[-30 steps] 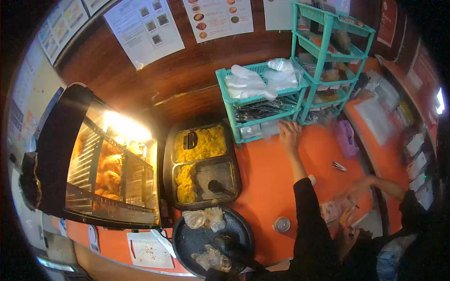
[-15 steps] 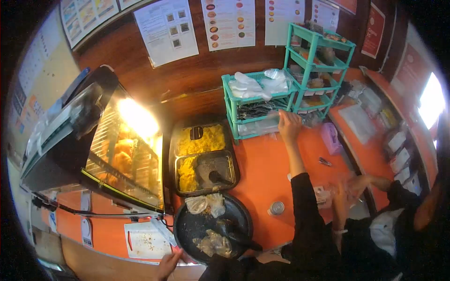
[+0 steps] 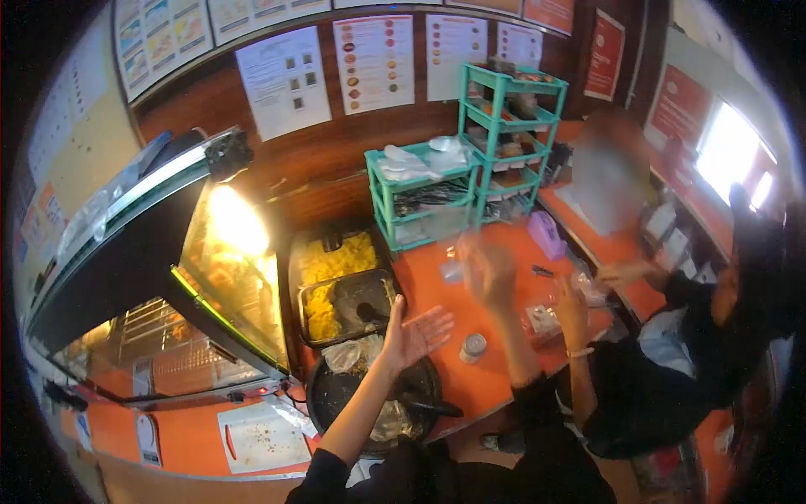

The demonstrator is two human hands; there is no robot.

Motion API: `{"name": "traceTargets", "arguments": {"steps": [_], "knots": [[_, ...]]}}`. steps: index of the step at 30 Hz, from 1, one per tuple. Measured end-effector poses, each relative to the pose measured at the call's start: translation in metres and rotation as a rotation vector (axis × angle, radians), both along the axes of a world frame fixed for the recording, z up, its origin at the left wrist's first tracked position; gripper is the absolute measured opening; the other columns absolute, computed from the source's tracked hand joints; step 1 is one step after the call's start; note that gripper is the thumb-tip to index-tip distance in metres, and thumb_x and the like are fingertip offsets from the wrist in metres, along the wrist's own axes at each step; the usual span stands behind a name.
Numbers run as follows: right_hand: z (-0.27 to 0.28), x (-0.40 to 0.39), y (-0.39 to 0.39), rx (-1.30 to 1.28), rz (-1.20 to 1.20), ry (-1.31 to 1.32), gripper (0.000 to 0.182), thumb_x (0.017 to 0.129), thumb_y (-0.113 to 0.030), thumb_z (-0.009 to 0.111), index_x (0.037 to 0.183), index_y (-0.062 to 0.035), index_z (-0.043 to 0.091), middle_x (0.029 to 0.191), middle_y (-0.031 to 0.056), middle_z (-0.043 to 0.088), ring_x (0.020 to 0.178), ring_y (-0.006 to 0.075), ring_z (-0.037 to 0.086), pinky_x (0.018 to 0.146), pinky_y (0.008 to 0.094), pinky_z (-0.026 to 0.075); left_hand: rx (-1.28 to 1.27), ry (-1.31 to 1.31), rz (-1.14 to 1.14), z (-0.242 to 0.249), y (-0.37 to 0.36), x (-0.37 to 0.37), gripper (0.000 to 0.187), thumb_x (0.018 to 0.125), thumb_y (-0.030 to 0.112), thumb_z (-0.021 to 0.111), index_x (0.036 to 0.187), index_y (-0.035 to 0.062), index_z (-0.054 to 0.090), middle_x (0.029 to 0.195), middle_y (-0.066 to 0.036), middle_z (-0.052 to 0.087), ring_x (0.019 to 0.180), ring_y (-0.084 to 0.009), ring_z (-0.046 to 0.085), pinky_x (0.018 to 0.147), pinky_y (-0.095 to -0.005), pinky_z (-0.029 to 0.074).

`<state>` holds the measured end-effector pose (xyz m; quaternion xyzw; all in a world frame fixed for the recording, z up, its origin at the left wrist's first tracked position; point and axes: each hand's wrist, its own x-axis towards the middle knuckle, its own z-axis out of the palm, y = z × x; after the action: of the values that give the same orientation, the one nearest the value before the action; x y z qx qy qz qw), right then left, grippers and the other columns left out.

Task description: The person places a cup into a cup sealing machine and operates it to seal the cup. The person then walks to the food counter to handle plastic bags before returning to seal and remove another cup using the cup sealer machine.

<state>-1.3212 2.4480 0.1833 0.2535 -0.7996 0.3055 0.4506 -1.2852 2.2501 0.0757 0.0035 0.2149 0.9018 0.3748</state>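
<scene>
Presently: thin, clear plastic film (image 3: 452,269) beside blurred R hand (image 3: 487,267), over orange counter (image 3: 424,286).
L hand (image 3: 417,336) empty, palm up, fingers spread, near round black pan (image 3: 329,405); R hand fingers appear curled, but blur prevents confirming any grip. Film sits nr. R fingers, on the near side of teal plastic rack (image 3: 389,220); outline indistinct. Est. handling: v. light, limp, slippery, liable to cling; tears poss. if overstretched. Rec. hold: fingertip pinch at edge or corner, min. pressure.
</scene>
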Motion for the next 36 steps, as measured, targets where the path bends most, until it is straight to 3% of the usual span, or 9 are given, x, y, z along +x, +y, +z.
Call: {"name": "traceTargets", "arguments": {"steps": [4, 9, 15, 17, 20, 24, 31, 33, 36], "knots": [[-0.069, 0.142, -0.025, 0.14, 0.143, -0.417, 0.012, 0.083, -0.018, 0.067, 0.09, -0.0085, 0.068, 0.105, 0.0054, 0.069, 0.108, 0.0255, 0.06, 0.091, 0.043, 0.045, 0.01, 0.073, -0.088, -0.003, -0.006, 0.0, 0.102, 0.079, 0.083, 0.036, 0.146, 0.0063, 0.033, 0.142, -0.023, 0.044, 0.129, -0.0366, 0.046, 0.105, -0.0519, 0.038], [-0.126, 0.238, -0.048, 0.191, 0.337, -0.756, 0.017, 0.086, -0.021, 0.064, 0.098, -0.0102, 0.066, 0.11, 0.0068, 0.066, 0.113, 0.0267, 0.058, 0.096, 0.0483, 0.041, -0.13, 0.258, -0.212, -0.044, -0.021, 0.063, 0.067, 0.092, 0.041, 0.058, 0.144, 0.0066, 0.034, 0.134, -0.021, 0.051, 0.121, -0.0356, 0.054, 0.098, -0.0512, 0.047], [-0.116, 0.256, -0.063, 0.069, 0.656, -1.161, 0.021, 0.093, -0.026, 0.06, 0.101, -0.0065, 0.064, 0.11, 0.0067, 0.064, 0.11, 0.0292, 0.058, 0.095, 0.0398, 0.044, -0.632, 0.403, -0.137, -0.006, -0.031, 0.141, 0.063, 0.081, -0.011, 0.061, 0.139, 0.0072, 0.046, 0.104, -0.01, 0.065, 0.094, -0.0163, 0.065, 0.081, -0.0292, 0.054], [-0.101, 0.246, -0.06, -0.173, 0.22, -0.687, 0.026, 0.092, -0.03, 0.06, 0.104, -0.0068, 0.06, 0.104, 0.0125, 0.062, 0.097, 0.0332, 0.062, 0.081, 0.041, 0.05, -0.411, 0.396, -0.108, -0.042, -0.051, 0.144, 0.066, 0.079, -0.012, 0.063, 0.14, 0.006, 0.044, 0.098, -0.01, 0.065, 0.091, -0.0179, 0.066, 0.081, -0.0302, 0.054], [-0.07, 0.234, -0.051, -0.481, -0.053, -0.762, 0.027, 0.09, -0.031, 0.064, 0.098, -0.0046, 0.061, 0.092, 0.0103, 0.063, 0.086, 0.0235, 0.064, 0.075, 0.037, 0.049, -0.602, 0.576, -0.25, -0.03, -0.075, 0.165, 0.065, 0.079, -0.01, 0.064, 0.139, 0.0056, 0.044, 0.097, -0.009, 0.065, 0.091, -0.0175, 0.066, 0.08, -0.0302, 0.053], [-0.064, 0.259, -0.042, -0.496, 0.431, -1.197, 0.024, 0.089, -0.025, 0.069, 0.086, -0.002, 0.062, 0.074, -0.0031, 0.055, 0.075, 0.0055, 0.049, 0.067, 0.0255, 0.041, -0.586, 0.776, -0.325, 0.005, -0.084, 0.181, 0.066, 0.08, -0.008, 0.065, 0.141, 0.0055, 0.041, 0.097, -0.007, 0.065, 0.097, -0.0154, 0.063, 0.082, -0.0302, 0.052], [-0.073, 0.317, -0.061, -0.376, 0.742, -1.395, 0.019, 0.09, -0.02, 0.068, 0.089, -0.0012, 0.067, 0.076, 0.0008, 0.066, 0.07, 0.0071, 0.057, 0.063, 0.028, 0.046, -0.518, 0.863, -0.646, 0.014, -0.121, 0.205, 0.078, 0.078, -0.012, 0.057, 0.148, 0.0098, 0.03, 0.1, -0.008, 0.067, 0.092, -0.0155, 0.064, 0.085, -0.0295, 0.05], [-0.067, 0.333, -0.078, -0.274, 0.706, -1.205, 0.021, 0.089, -0.021, 0.069, 0.084, -0.0007, 0.067, 0.07, 0.0009, 0.064, 0.062, 0.0073, 0.055, 0.057, 0.0272, 0.044, -0.499, 0.812, -0.694, 0.011, -0.129, 0.215, 0.075, 0.08, -0.013, 0.055, 0.147, 0.0085, 0.03, 0.102, -0.009, 0.067, 0.092, -0.017, 0.065, 0.084, -0.0299, 0.05], [-0.068, 0.364, -0.1, -0.22, 0.249, -1.461, 0.024, 0.086, -0.024, 0.072, 0.084, -0.0002, 0.068, 0.073, 0.0025, 0.066, 0.067, 0.0076, 0.057, 0.062, 0.0292, 0.046, -0.485, 0.79, -0.655, 0.003, -0.137, 0.231, 0.068, 0.082, -0.014, 0.054, 0.144, 0.0072, 0.036, 0.105, -0.008, 0.067, 0.095, -0.0169, 0.064, 0.086, -0.0295, 0.049]]}}
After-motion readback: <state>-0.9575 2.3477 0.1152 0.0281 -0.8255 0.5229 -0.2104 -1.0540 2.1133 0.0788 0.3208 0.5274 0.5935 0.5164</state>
